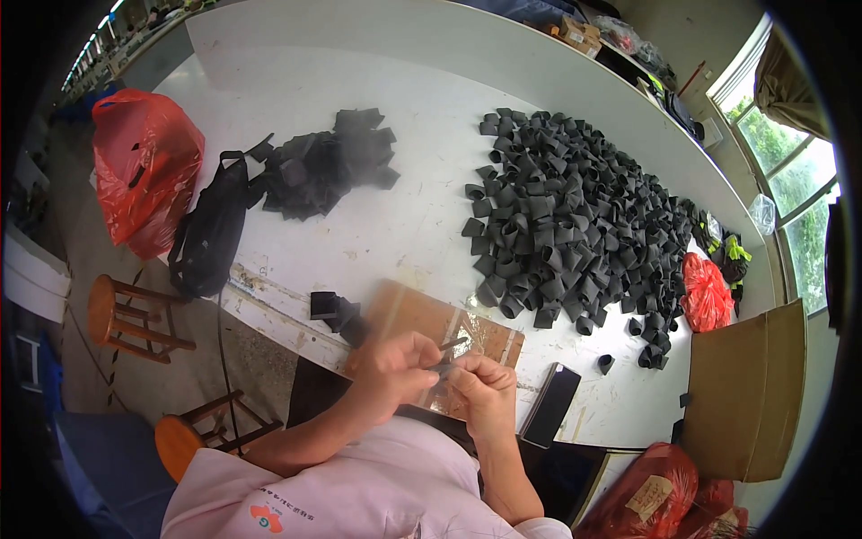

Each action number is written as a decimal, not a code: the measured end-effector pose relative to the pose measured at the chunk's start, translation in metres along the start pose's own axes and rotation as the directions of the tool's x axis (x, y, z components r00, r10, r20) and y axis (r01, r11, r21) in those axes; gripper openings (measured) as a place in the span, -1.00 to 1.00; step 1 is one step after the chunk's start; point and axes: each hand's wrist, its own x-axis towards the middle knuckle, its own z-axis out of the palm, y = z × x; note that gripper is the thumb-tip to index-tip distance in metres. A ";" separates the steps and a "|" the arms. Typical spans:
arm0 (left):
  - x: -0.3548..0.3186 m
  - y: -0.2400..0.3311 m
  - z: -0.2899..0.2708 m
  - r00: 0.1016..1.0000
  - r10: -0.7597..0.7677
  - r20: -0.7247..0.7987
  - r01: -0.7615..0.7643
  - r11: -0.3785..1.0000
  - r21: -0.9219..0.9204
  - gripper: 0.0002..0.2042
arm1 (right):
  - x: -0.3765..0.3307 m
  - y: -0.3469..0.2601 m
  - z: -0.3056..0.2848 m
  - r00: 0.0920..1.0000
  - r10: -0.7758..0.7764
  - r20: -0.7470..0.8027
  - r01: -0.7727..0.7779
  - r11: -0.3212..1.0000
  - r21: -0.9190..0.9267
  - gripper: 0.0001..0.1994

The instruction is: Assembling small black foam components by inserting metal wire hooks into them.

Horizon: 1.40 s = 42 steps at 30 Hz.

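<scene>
My left hand (395, 366) and my right hand (486, 388) meet just above a brown cardboard sheet (416, 313) at the near edge of the white table (395, 108). Both pinch one small dark flat strip (449, 352) between the fingertips. A few flat black pieces (334, 311) lie just left of the cardboard. Beyond the hands spreads a large heap of black folded loops (575, 229). A second pile of flat black pieces (328, 166) lies at the far left of the table.
A dark phone (550, 404) lies right of my right hand. A black bag (208, 235) and red plastic bag (144, 171) hang at the table's left edge. Wooden stools (126, 319) stand below. A cardboard box (747, 395) and red bags (705, 292) sit at right.
</scene>
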 end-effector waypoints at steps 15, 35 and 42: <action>0.016 0.025 0.010 0.996 -0.061 0.068 0.074 0.973 -0.217 -0.85 | 0.040 -0.027 -0.004 0.945 0.091 0.316 -0.081 0.996 -0.042 -0.76; 0.015 0.017 0.019 0.827 0.561 0.038 -0.547 0.786 0.287 -0.91 | 0.008 -0.037 0.024 0.602 -0.726 0.331 0.679 0.249 -0.690 -0.75; 0.013 0.007 0.011 0.865 0.502 -0.010 -0.488 0.845 0.218 -0.92 | 0.021 -0.019 0.016 0.565 -0.761 0.319 0.706 0.246 -0.664 -0.88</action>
